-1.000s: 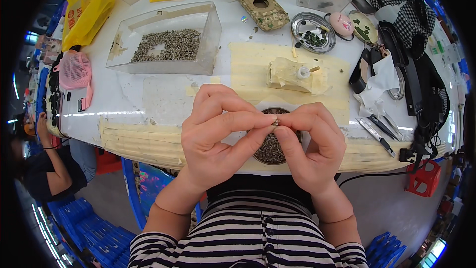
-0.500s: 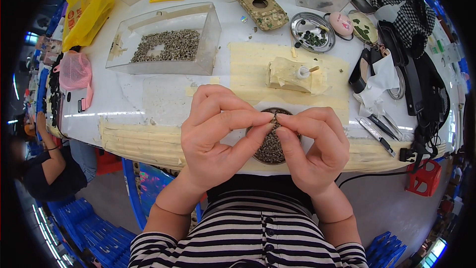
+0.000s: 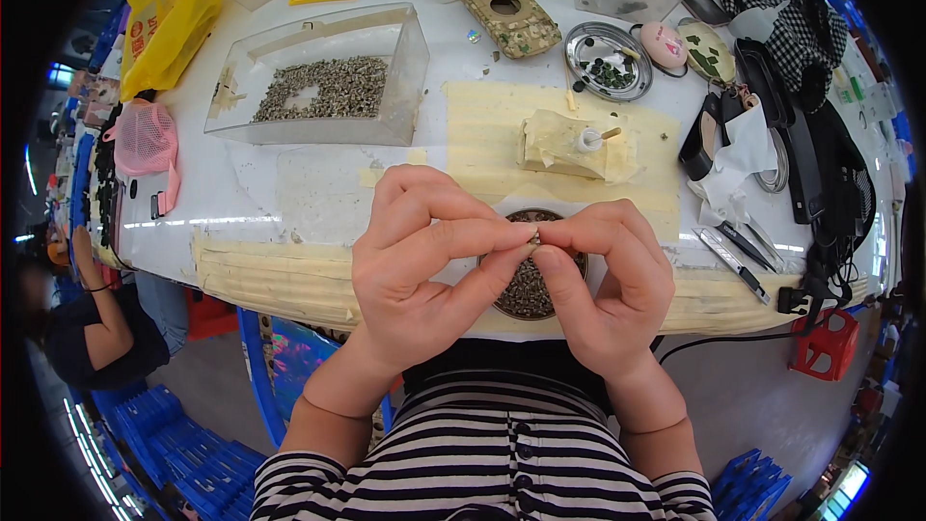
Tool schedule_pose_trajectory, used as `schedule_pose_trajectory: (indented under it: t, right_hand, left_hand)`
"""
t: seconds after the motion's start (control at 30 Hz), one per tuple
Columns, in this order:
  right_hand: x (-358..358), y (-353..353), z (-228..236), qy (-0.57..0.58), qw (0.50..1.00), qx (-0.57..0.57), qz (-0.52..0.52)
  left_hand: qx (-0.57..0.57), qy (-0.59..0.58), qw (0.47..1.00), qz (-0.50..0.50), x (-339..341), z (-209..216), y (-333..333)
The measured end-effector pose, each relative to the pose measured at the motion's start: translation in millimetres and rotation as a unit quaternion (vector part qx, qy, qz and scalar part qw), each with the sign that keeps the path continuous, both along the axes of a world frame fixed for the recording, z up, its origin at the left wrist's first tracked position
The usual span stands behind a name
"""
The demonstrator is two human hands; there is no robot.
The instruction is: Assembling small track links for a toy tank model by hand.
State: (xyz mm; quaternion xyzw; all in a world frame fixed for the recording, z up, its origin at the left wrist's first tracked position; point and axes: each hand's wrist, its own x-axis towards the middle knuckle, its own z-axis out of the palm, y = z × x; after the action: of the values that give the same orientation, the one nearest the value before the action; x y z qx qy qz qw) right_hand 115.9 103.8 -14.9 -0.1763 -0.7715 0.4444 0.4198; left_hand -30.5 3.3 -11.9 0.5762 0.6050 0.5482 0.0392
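My left hand (image 3: 424, 265) and my right hand (image 3: 617, 280) meet at the fingertips above a round dish (image 3: 497, 307) near the table's front edge. Thumb and forefinger of each are pinched together on a tiny brownish piece (image 3: 534, 236), mostly hidden by the fingertips, so its exact kind does not show. Many small grey-brown parts (image 3: 526, 289) fill the dish below. Beyond the hands, a tape-covered block (image 3: 559, 150) with a small white pot and a thin stick stands on yellowish masking tape (image 3: 473, 130).
A clear box (image 3: 405, 116) of similar small parts stands at the left. Behind are a camouflage model tank hull (image 3: 506, 14) and a metal dish (image 3: 610, 87) of dark green bits. A utility knife (image 3: 730, 265) and tweezers (image 3: 748, 249) lie right. Another person (image 3: 101, 328) sits far left.
My right hand has shifted very slightly, and the fingertips have turned a little around the tiny piece. At the far left, the other person's arm has moved.
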Motion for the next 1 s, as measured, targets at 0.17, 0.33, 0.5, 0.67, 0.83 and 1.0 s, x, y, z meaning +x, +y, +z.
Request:
schedule_pose_trajectory:
  t: [0.17,0.33,0.5,0.67,0.83,1.0]
  right_hand:
    - [-1.1,-0.5,0.7,0.001,0.999,-0.038,0.008]
    - [0.3,1.4,0.4,0.007,0.998,-0.057,0.029]
    - [1.1,2.3,0.8,0.014,1.000,-0.002,0.009]
    - [0.7,-3.8,-1.7,0.052,0.998,0.028,-0.026]
    - [0.6,-4.1,-1.7,0.018,0.998,0.054,-0.034]
    - [0.2,-2.5,-1.0,-0.001,1.000,0.021,-0.022]
  left_hand:
    - [-0.004,0.001,1.000,0.003,-0.1,-0.2,-0.2]
    - [-0.001,0.004,1.000,0.002,-0.7,0.4,0.4]
    - [-0.007,0.013,1.000,-0.001,0.5,0.5,-0.2]
    - [-0.004,0.009,1.000,0.019,2.0,-0.7,1.6]
    - [-0.006,-0.008,1.000,0.020,2.4,-0.2,0.8]
    - [0.002,-0.018,1.000,0.008,-0.4,0.2,0.9]
